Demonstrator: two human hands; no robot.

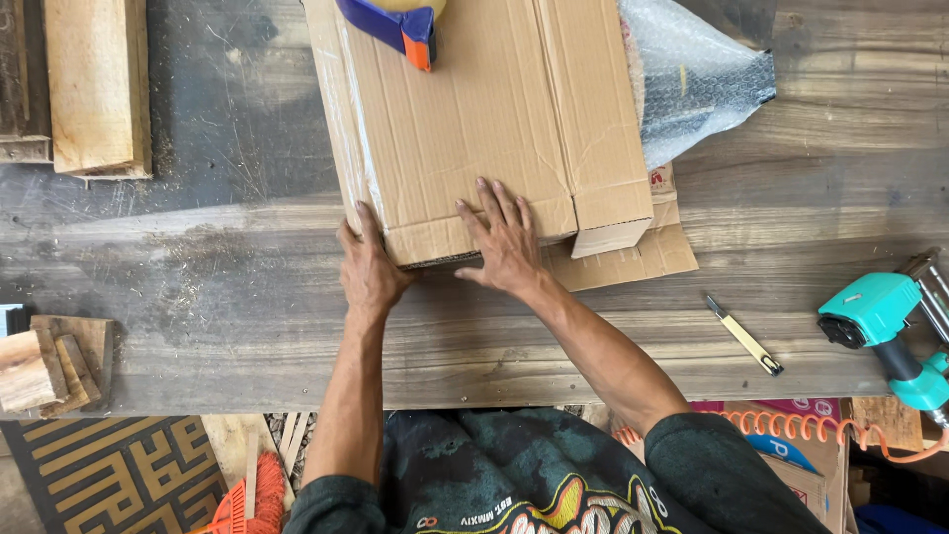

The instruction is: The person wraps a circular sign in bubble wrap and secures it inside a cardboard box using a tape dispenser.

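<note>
Pressing down on a corrugated cardboard box (484,109), the right hand (504,242) lay flat on the near end of its top flap, fingers spread and released, gripping nothing. The left hand (371,267) cupped the box's near left corner, thumb up the side, fingers curled round the edge; how tightly could not be told. The box sat mid-table, its flaps folded shut, so its contents were hidden. Clear tape shone along its left edge, and a blue tape dispenser (395,25) with an orange tip rested on top. Crinkled bubble wrap (692,79) lay just beside the box on the right, and a flat cardboard sheet (643,252) poked out beneath it. The table (198,287) was rough, scratched grey wood. A slim box cutter (744,334) and a teal nail gun (885,321) lay well apart to the right; pale wood blocks (49,366) sat at the left.
</note>
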